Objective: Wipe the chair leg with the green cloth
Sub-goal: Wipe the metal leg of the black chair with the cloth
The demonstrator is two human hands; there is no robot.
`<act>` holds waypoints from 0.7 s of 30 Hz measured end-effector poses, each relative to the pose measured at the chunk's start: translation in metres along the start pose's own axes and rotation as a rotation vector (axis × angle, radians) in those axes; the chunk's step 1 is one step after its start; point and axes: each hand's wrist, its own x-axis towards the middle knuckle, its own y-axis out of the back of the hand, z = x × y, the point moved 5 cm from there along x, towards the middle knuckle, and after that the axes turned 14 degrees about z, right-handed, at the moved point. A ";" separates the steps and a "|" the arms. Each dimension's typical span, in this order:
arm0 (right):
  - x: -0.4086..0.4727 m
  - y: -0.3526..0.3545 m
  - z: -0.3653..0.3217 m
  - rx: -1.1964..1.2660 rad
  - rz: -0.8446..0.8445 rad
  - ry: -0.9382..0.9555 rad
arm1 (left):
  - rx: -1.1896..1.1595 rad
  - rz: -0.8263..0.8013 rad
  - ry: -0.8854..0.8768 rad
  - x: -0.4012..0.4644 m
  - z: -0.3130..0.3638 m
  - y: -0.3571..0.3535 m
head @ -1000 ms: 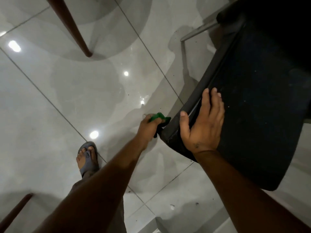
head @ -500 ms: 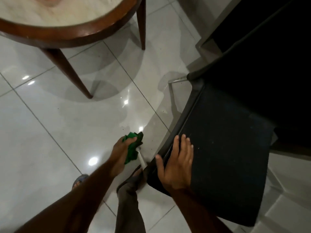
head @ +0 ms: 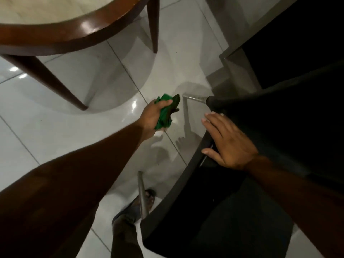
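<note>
- Head view: left hand, centre frame, fingers clenched round bunched green cloth.
- Cloth sits just left of a thin metal chair leg; whether they touch, cannot tell.
- Right hand, right of centre, lies flat on the dark chair seat edge, fingers spread, grasping nothing.
- Second metal leg at lower centre, a sandalled foot beside it.
- Round wooden table, upper left; glossy tile floor.
</note>
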 end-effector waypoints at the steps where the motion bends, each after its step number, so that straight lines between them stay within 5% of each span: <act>1: 0.002 -0.003 0.003 -0.005 -0.007 0.032 | 0.014 0.011 0.005 0.017 0.002 -0.008; 9: 0.004 -0.005 0.005 0.018 0.098 0.078 | 0.071 0.130 0.015 0.121 -0.006 -0.077; 17: 0.006 -0.007 0.005 0.012 0.124 0.130 | 0.125 0.070 0.100 0.155 -0.021 -0.138; 21: 0.007 -0.007 0.006 0.024 0.133 0.125 | 0.208 0.015 -0.058 0.123 -0.010 -0.146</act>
